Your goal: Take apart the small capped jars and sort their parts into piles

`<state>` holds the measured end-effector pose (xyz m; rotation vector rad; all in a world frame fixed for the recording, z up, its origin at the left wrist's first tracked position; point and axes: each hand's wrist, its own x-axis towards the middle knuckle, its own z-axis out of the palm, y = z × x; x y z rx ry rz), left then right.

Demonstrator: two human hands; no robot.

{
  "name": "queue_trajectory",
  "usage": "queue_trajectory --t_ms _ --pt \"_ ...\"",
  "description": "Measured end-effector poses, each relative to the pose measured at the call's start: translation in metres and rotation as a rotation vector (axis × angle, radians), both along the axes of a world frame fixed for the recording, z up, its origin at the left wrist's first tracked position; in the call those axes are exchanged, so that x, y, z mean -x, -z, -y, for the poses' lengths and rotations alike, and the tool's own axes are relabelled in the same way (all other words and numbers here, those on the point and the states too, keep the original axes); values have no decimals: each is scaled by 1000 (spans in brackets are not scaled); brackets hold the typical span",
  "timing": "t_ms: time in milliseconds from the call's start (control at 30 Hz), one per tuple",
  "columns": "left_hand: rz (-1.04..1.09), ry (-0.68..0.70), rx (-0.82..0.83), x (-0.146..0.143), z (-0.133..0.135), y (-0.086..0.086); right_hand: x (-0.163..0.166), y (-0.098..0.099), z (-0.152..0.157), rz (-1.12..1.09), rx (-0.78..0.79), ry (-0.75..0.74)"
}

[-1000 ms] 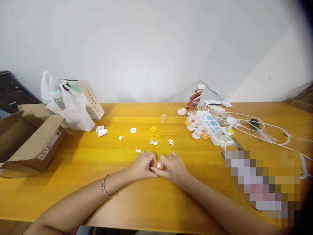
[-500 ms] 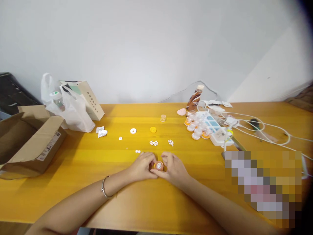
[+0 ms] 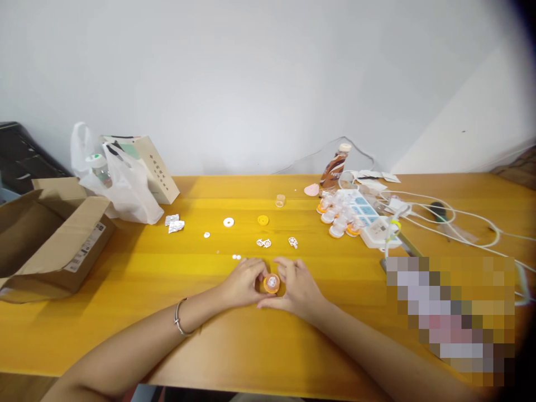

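Wooden table [image 3: 209,352]: its near edge crosses below your forearms, its far edge meets the wall. Cardboard box [image 3: 89,245] bounds your left, well apart from your hands; white power strip [image 3: 379,230] bounds your right. Your left hand [image 3: 246,283] curls round the left side of the orange round piece [image 3: 272,284], fingertips on it, near mid-table. Your right hand [image 3: 299,285] spreads thumb from fingers beside it, gripping nothing. Beyond your fingers: yellow disc [image 3: 263,220], then white spoked pieces [image 3: 267,243]; tiny white discs [image 3: 237,257] lie nearest your left knuckles.
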<state>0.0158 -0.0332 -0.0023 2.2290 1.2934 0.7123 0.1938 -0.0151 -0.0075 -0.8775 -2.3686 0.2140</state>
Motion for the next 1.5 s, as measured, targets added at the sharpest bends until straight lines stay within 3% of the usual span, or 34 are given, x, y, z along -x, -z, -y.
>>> queue_trajectory --t_ms 100,233,333,567,767,1000,1233,1333,1500 --pt "-2 12 -7 0 -1 1 1 -4 3 55 82 7" --pt "-9 2 -2 0 -1 -1 0 -7 3 -21 -43 -67" --pt "-1 9 1 0 0 -3 -1 -5 0 -99 -100 -39" --pt "38 -35 -5 -1 0 -5 2 1 -4 -15 134 35" --pt "59 -77 -14 0 -1 -2 2 4 -6 -157 -18 -7" --pt "74 -93 15 -1 -2 -4 6 7 -10 -77 79 89" --pt "83 -92 1 -1 -3 -1 6 4 -8 -161 -70 41" --pt "83 -87 4 0 -3 0 6 5 -9 -128 -11 100" --pt "73 -91 20 -1 -3 -3 6 2 -9 -47 66 46"
